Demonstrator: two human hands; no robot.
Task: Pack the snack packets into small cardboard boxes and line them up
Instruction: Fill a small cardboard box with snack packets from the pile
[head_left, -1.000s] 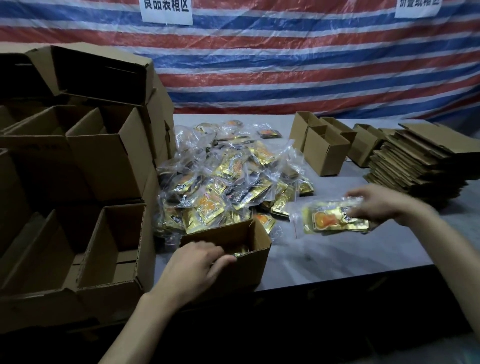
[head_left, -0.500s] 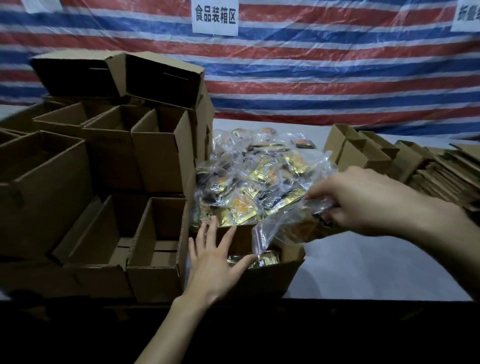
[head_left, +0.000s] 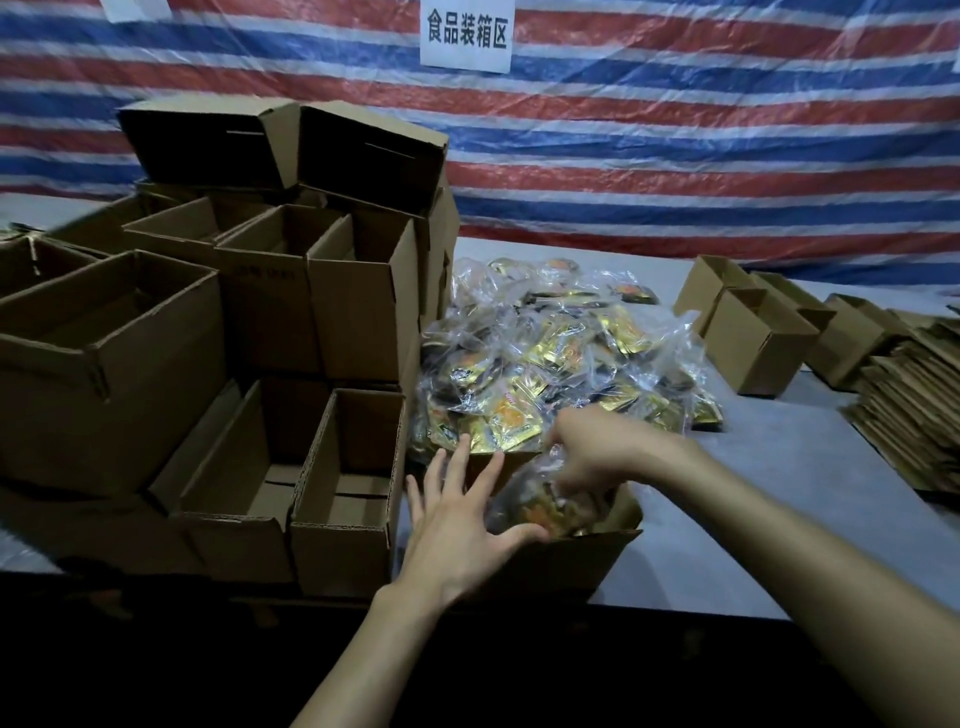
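A small open cardboard box (head_left: 587, 561) stands at the table's front edge. My right hand (head_left: 602, 452) grips a clear plastic snack packet (head_left: 540, 506) with gold and orange contents and holds it inside the box's mouth. My left hand (head_left: 457, 519) rests with spread straight fingers over the box's left rim, thumb touching the packet. Behind the box lies a heap of the same snack packets (head_left: 561, 358).
Open cardboard boxes (head_left: 343, 467) stand stacked in rows at the left. Three more small boxes (head_left: 753, 348) stand at the back right, beside a pile of flattened cartons (head_left: 914, 405). A striped tarpaulin (head_left: 675, 156) hangs behind the grey table (head_left: 753, 519).
My right hand has carried the packet from the right side down into the box. My left hand has gone from gripping the box's edge to lying flat with spread fingers. The view has swung left.
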